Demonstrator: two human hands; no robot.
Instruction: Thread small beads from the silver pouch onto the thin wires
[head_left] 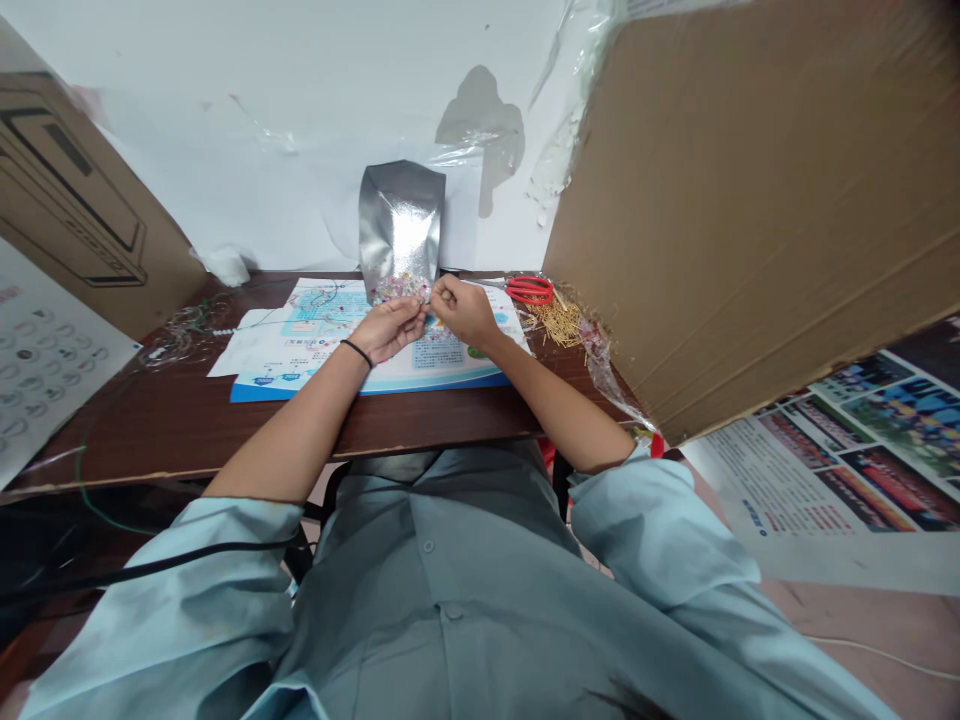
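My left hand [391, 325] and my right hand [459, 308] meet over a printed paper sheet [315, 345] on a dark wooden desk [187, 420]. Both hands are closed in pinches, fingertips nearly touching; what they hold is too small to make out. Just behind them lies a pile of small coloured beads [399, 289] at the foot of an upright silver foil pouch [400, 228]. A black band circles my left wrist.
Red-handled scissors [529, 290] and a heap of thin gold pins [559, 320] lie right of my hands. A large cardboard sheet [750, 200] leans at the right, another cardboard box [67, 200] at the left. Tangled wire [187, 325] lies at the desk's left.
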